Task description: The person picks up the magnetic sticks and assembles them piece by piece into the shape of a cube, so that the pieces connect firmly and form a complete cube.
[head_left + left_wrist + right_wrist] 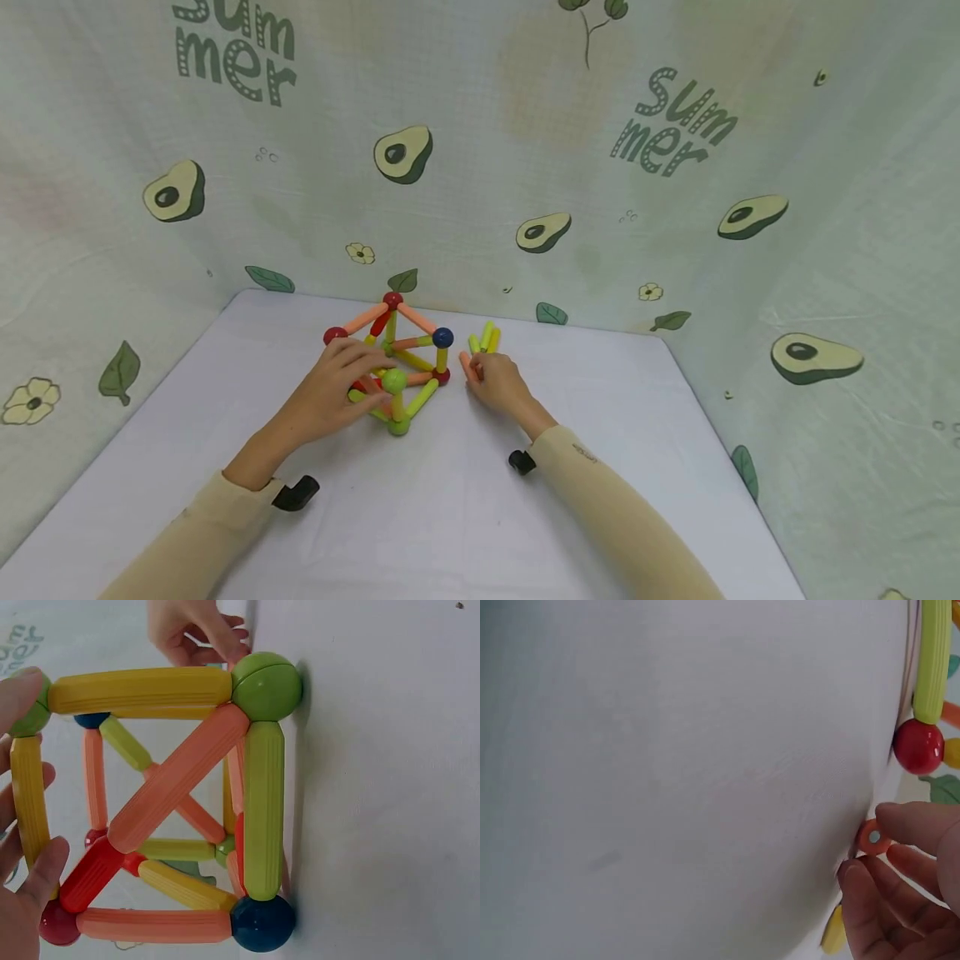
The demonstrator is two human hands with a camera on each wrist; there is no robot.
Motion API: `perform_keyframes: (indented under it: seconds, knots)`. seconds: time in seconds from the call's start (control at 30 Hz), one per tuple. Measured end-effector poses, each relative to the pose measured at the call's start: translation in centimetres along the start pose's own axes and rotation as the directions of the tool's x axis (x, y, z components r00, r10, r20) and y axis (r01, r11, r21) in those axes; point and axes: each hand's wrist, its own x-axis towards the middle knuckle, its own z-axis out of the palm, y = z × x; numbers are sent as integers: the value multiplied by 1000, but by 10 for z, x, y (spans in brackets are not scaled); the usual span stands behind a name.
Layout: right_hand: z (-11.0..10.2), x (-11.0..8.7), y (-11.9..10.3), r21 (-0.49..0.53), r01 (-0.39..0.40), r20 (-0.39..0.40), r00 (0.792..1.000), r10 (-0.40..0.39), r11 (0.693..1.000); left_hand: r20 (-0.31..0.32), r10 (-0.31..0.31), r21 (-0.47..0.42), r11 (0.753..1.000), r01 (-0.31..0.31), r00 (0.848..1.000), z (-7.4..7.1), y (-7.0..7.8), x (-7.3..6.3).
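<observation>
A cube-like frame of magnetic sticks and balls (422,400) stands on the table, in coral, yellow, lime and red with a navy ball (442,337). My left hand (326,396) is at its near left side. In the left wrist view, the thumb and fingers lie on either side of a yellow stick (28,802), with a finger at the green ball (30,712). To the right of the frame, my right hand (498,383) pinches a coral magnetic stick (466,367). The stick's round end (874,836) faces the right wrist view, between thumb and fingers.
Just behind the right hand lie a few loose lime and yellow sticks (487,335). A white cloth covers the table (420,517). Beyond its back edge hangs a curtain (480,192) printed with avocados and leaves.
</observation>
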Motion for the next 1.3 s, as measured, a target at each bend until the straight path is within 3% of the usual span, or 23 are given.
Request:
perform_keyframes:
  seconds: [0.2, 0.33, 0.5, 0.67, 0.77, 0.93, 1.17, 1.3]
  knots:
    - [-4, 1, -5, -5, -132, 96, 987, 131, 991, -6, -20, 55, 998, 21, 1000, 3, 2, 2]
    - [-13, -6, 2, 13, -114, 101, 989, 112, 993, 3, -36, 96, 995, 36, 999, 4, 7, 4]
    - [-33, -13, 10, -7, -5, 74, 997, 6, 1000, 11, -49, 123, 991, 47, 999, 4, 12, 6]
    - [-57, -16, 4, 56, 137, 34, 990, -139, 989, 16, -61, 124, 991, 59, 998, 5, 17, 9]
    - [-69, -18, -7, 96, 226, 14, 973, -229, 969, 9, -63, 116, 991, 62, 998, 7, 22, 12]
    - [-78, -17, -24, 119, 369, -29, 929, -368, 922, -54, -81, 121, 989, 87, 995, 13, 29, 17]
    - [-75, -14, -40, 117, 466, -95, 884, -457, 877, -119, -122, 99, 986, 134, 985, 19, 37, 22]
    - [-73, -11, -47, 126, 489, -90, 872, -481, 863, -146, -159, 94, 980, 174, 976, 21, 40, 25]
